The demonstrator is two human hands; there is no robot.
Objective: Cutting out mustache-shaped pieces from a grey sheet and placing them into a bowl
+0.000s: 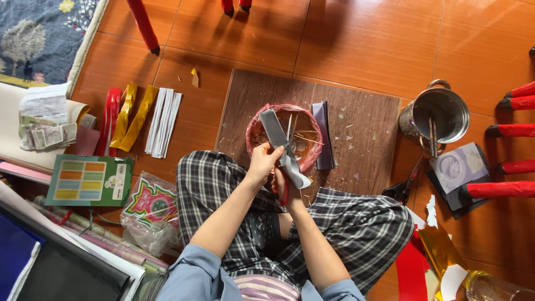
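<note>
A long, smooth grey paper strip [281, 147] was pinched at its upper part by the left hand [263, 161] & cut w/ slim metal scissors [289, 136], red-handled, gripped in the right hand [283, 187], above a round pink-lined basket [284, 136] on a scuffed wooden board [362, 128].

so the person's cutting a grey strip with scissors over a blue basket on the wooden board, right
Not quite: the basket is pink, not blue, as the head view shows. The rest holds: the left hand holds a grey strip, the right hand works the scissors on it, over the basket on the wooden board.
</note>
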